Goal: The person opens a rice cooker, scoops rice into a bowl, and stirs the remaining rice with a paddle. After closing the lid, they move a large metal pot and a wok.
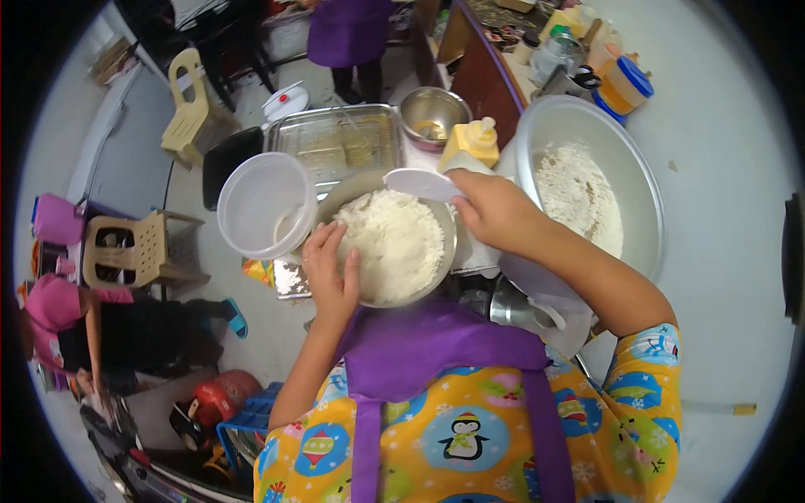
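A metal bowl (pixel 450 260) heaped with white flour (pixel 390 243) stands right in front of my body. My left hand (pixel 329 272) is at the left side of this bowl, with its thumb over the flour and its fingers at the rim. In my right hand (pixel 490 210) is a white, rounded plastic piece (pixel 422 184), held over the far right rim of the bowl. Part of that piece is hidden by my fingers. A clear plastic tub (pixel 267 205) stands close beside my left hand.
A large metal basin (pixel 650 201) with flour stands at the right. Behind the bowl are a wire-racked tray (pixel 335 142), a smaller steel bowl (pixel 434 107) and a yellow bottle (pixel 474 141). One person (pixel 348 38) stands beyond; another (pixel 126 327) is at the left near plastic chairs (pixel 130 249).
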`<state>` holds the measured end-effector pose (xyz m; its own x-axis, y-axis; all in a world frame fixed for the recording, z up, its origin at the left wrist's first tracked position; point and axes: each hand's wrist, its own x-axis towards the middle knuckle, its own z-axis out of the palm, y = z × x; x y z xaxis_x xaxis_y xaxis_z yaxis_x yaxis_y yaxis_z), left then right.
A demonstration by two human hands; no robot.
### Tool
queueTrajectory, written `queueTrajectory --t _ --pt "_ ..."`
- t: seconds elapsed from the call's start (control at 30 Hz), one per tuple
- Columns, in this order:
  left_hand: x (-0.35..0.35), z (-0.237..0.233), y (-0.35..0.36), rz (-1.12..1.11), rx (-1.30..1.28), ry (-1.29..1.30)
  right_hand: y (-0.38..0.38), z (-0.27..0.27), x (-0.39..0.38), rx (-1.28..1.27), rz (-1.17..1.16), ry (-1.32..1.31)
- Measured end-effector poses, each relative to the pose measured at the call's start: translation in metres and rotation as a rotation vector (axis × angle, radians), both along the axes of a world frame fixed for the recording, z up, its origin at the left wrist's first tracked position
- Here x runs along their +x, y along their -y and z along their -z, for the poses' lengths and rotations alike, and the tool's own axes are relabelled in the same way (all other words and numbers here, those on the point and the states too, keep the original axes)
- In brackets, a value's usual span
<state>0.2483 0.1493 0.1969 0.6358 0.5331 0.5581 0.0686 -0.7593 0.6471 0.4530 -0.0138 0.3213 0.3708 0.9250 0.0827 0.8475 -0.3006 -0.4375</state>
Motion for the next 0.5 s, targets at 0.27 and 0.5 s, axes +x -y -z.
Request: queueTrajectory --t 0.27,0.5 --pt "0.031 -0.038 0.019 0.216 0.086 -0.023 0.118 -0.06 0.048 0.1 0.704 -0.251" --pt "0.112 -0.075 0.083 0.818 0.166 -0.079 0.217 0.054 0.145 -0.314 0.78 0.063"
